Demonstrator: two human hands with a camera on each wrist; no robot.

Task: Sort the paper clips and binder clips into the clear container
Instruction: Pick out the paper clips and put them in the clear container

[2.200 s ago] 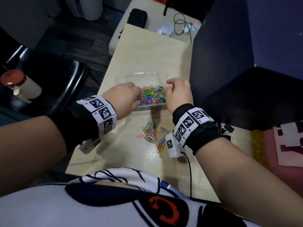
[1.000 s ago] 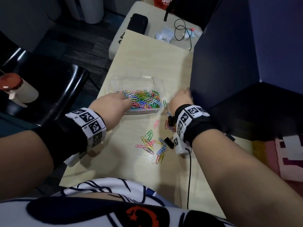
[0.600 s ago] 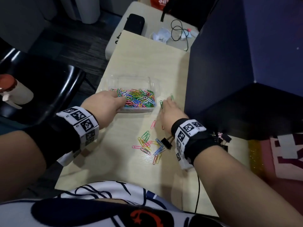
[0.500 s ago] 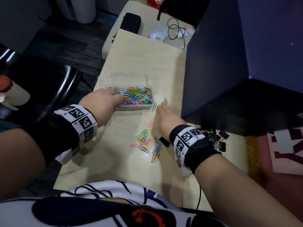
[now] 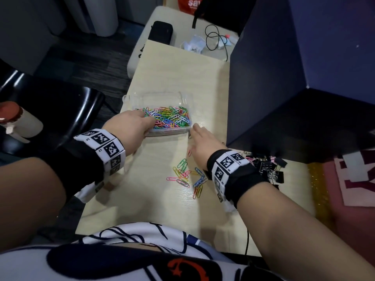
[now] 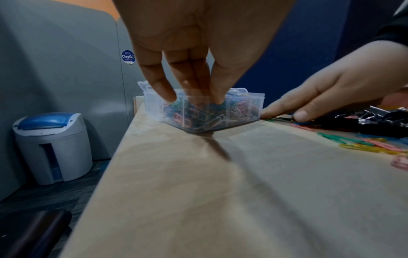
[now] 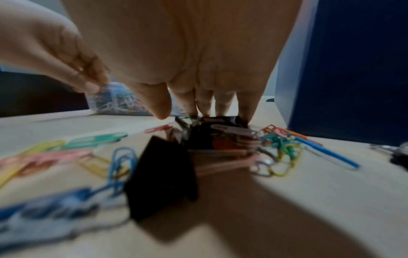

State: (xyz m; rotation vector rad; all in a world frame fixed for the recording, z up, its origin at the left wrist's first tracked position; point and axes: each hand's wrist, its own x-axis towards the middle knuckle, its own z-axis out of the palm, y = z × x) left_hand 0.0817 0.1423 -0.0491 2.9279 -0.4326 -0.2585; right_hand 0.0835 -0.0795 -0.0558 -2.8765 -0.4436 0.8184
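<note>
The clear container [image 5: 156, 98] sits mid-table, its near half full of coloured paper clips [image 5: 170, 119]. My left hand [image 5: 147, 123] grips its near-left corner, fingers and thumb curled over the wall [image 6: 192, 97]. My right hand [image 5: 195, 131] lies flat on the table by the container's near-right corner, fingers straight. In the right wrist view those fingertips [image 7: 220, 108] press down beside a small heap of paper clips and a black binder clip [image 7: 163, 174]. Loose paper clips [image 5: 186, 176] lie under and left of my right wrist. A pile of binder clips [image 5: 267, 169] lies to its right.
A dark blue partition [image 5: 263, 88] stands right of the container, close to my right hand. The wooden table [image 5: 182, 67] drops off at its left edge beside a black chair [image 5: 60, 110]. A cable and small items [image 5: 213, 41] lie on the surface beyond.
My right hand left the container's rim, came down onto the table at the container's right and slid along it toward me. My left hand stayed on the container's near-left corner.
</note>
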